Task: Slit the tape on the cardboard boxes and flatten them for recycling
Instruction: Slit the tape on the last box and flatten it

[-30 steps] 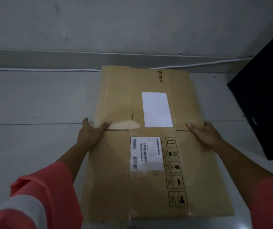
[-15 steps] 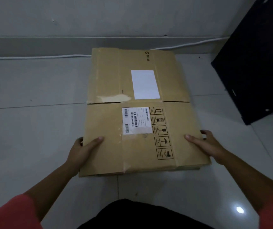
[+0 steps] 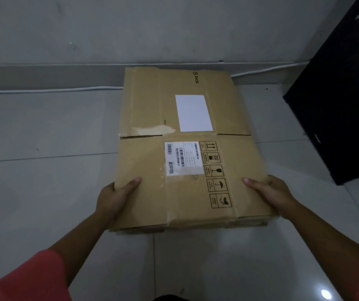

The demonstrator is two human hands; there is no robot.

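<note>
Cardboard box, flattened, lying on the tiled floor and held at both side edges.
The box lies toward the floor's far edge, its far end close to the skirting. It is judged light and stiff within each panel, but likely to hinge at the crosswise seam at mid-length, and the stacked layers may slide apart. Grasp both side edges near the near corners and avoid the glossy tape. Both forearms reach forward. The left hand clamps the left edge and the right hand the right edge, each with its thumb flat on top and its fingers hidden beneath. Whether the near end is raised cannot be told.
</note>
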